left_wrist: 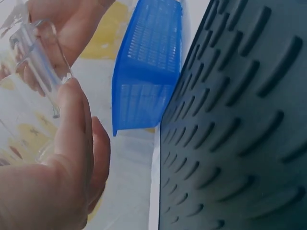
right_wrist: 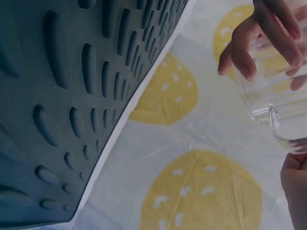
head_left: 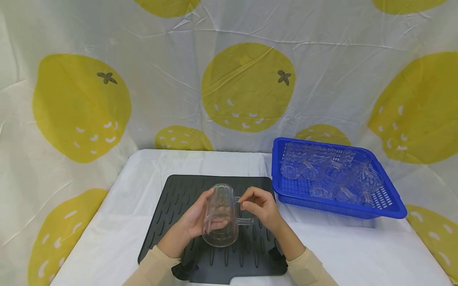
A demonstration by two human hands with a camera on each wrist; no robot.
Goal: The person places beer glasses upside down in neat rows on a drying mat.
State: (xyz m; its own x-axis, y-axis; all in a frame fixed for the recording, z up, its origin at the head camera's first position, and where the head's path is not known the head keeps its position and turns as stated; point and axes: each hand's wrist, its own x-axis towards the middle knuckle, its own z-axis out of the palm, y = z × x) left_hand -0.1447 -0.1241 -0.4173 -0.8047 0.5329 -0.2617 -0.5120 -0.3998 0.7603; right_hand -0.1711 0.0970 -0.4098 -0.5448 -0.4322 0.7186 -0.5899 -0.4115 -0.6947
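Observation:
A clear glass mug is held tilted above a black ribbed mat, one end toward me and its handle to the right. My left hand grips the mug's side, with some fingers showing through the glass. At the upper part of the handle, my right hand pinches with curled fingers and thumb. The left wrist view has the left hand close up beside the mug. In the right wrist view, the mug is partly cut off at the right edge.
A blue perforated basket stands right of the mat, with several clear glass mugs lying in it. White cloth covers the table. Behind hangs a white curtain with yellow lemon prints.

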